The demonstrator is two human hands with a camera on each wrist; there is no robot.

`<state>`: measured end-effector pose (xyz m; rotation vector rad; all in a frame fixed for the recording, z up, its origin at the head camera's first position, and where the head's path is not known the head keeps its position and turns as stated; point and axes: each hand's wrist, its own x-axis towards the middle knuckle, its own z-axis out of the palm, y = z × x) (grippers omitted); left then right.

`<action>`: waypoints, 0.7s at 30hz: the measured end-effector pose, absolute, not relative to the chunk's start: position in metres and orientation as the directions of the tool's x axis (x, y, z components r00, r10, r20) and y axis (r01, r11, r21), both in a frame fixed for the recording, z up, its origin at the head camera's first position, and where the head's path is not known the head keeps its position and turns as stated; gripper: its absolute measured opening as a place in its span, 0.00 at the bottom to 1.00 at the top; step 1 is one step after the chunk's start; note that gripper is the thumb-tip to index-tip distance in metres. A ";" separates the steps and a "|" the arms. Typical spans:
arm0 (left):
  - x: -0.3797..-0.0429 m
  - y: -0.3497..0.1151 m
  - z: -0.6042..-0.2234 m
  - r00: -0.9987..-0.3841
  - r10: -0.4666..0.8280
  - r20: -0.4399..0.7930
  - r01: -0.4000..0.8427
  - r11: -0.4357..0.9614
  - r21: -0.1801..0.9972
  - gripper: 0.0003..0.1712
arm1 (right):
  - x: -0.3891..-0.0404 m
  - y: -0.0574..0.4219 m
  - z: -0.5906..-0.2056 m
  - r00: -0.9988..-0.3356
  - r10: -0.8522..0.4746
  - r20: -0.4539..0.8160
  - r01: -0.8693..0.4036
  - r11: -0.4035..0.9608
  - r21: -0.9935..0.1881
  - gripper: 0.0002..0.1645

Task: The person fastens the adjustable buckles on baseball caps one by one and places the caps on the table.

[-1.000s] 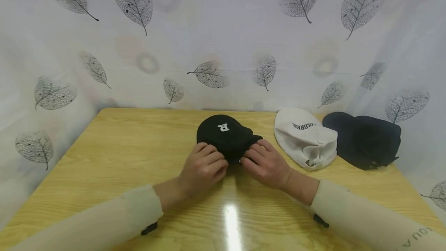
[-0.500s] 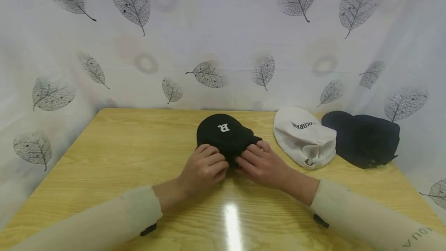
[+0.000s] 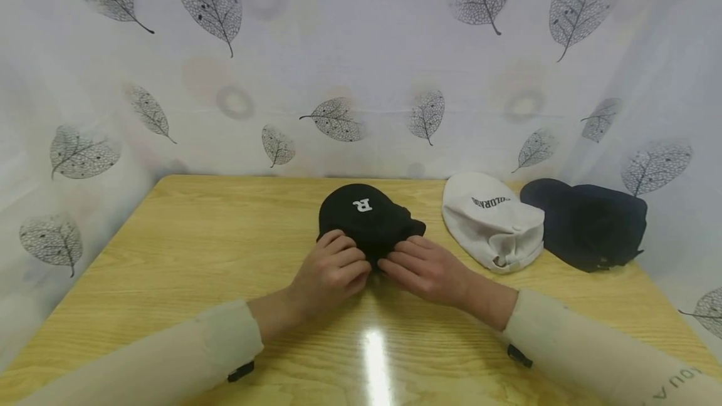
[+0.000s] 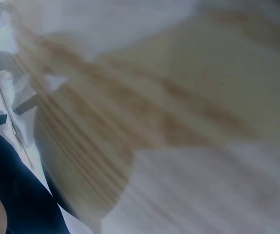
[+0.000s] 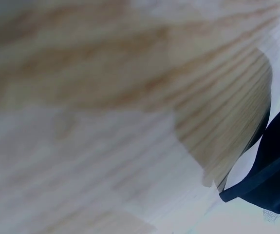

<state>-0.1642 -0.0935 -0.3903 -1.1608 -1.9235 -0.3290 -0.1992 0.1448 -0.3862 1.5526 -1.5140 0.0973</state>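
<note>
A black baseball cap (image 3: 355, 221) with a raised white letter R lies at the middle of the table, its near edge toward me. My left hand (image 3: 329, 271) grips the near left part of that edge with curled fingers. On the near right, my right hand (image 3: 425, 268) pinches the edge close to the cap's projecting right end. The fingertips of both hands are partly hidden at the cap. In the left wrist view, dark cap fabric (image 4: 20, 187) fills the lower left corner. The right wrist view shows dark cap fabric (image 5: 276, 175) at the right edge.
A cream cap (image 3: 487, 224) with COLORADO lettering lies to the right. Beside it, a dark navy cap (image 3: 598, 224) overlaps or touches it near the table's right edge. The wooden table (image 3: 197, 237) ends at a leaf-patterned curtain (image 3: 361, 49).
My right hand has slid slightly left and nearer along the cap's edge, uncovering its right end. The left hand and the cap stay almost in place.
</note>
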 end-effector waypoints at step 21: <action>-0.161 -0.097 -0.391 -0.409 0.639 0.652 0.805 0.589 -0.072 0.13 | -0.199 0.157 -0.392 -0.038 -0.889 0.457 -0.785 0.309 0.536 0.20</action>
